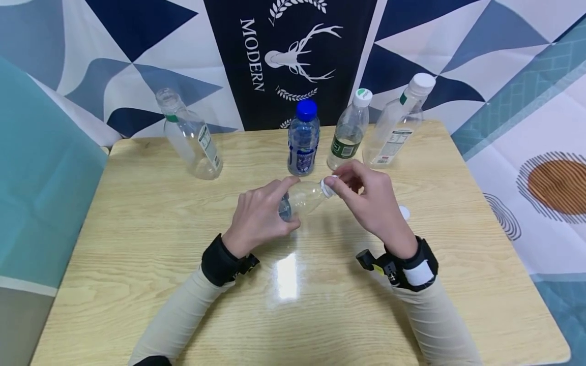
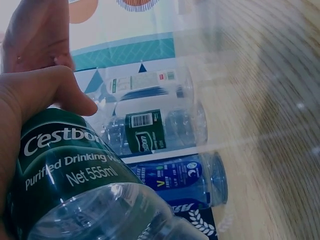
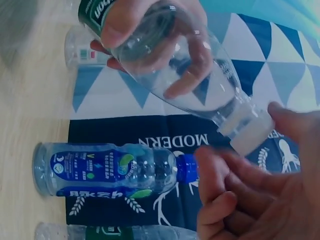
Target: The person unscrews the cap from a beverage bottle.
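Note:
My left hand (image 1: 265, 211) grips a clear C'estbon water bottle (image 1: 305, 198) round its body, over the green label (image 2: 70, 162). The bottle is tipped over, its neck pointing right. A white cap (image 3: 251, 134) sits at its mouth. At that cap, my right hand (image 1: 366, 195) has its thumb on one side and curled fingers on the other, pinching it. The fingertips are blurred in the right wrist view. Through the clear plastic, the left fingers (image 3: 192, 67) show behind the bottle.
Along the table's back edge stand an uncapped clear bottle (image 1: 189, 137) at left, a blue-capped bottle (image 1: 303, 145), a small green-labelled bottle (image 1: 349, 132) and a larger white-capped bottle (image 1: 396, 127). A loose white cap (image 1: 405, 212) lies partly hidden by the right wrist. Patterned cloth hangs behind.

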Motion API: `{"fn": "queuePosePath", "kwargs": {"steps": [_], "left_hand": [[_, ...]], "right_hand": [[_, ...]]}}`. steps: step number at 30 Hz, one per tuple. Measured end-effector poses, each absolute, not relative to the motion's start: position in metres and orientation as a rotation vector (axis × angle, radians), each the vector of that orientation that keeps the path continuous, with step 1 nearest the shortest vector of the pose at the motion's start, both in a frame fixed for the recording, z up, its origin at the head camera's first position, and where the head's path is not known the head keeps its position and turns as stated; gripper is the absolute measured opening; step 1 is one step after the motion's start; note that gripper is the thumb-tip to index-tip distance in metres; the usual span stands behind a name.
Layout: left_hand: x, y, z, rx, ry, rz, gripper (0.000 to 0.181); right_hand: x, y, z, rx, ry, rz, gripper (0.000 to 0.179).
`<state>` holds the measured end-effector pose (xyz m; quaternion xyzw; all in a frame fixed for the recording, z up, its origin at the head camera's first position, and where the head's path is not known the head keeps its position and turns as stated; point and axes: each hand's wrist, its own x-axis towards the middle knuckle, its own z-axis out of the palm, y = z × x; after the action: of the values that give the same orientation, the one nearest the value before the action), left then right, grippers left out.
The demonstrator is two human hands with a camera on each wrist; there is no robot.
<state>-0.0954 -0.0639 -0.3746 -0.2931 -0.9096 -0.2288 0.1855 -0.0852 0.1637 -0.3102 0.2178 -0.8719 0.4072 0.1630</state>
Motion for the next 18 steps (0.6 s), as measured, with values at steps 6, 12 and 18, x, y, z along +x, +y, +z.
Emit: {"fn": "queuePosePath", "kwargs": {"steps": [6,12,18], "left_hand": [[-0.096,-0.063,-0.374,-0.839,-2.562,-0.655,0.07],[-0.096,-0.062,-0.373,-0.837,-2.565,-0.683,0.07],[-0.096,-0.062,-0.372,-0.795,-2.565,-0.728,0.072]], "right_hand": [[-0.09,0.176,-0.313,0.745,-2.531,1.166,0.02],[-0.085,0.176,-0.296,0.999,-2.379,1.114,0.027],[-0.076,0.185,-0.273,1.006,-2.236,1.137,0.03]]}}
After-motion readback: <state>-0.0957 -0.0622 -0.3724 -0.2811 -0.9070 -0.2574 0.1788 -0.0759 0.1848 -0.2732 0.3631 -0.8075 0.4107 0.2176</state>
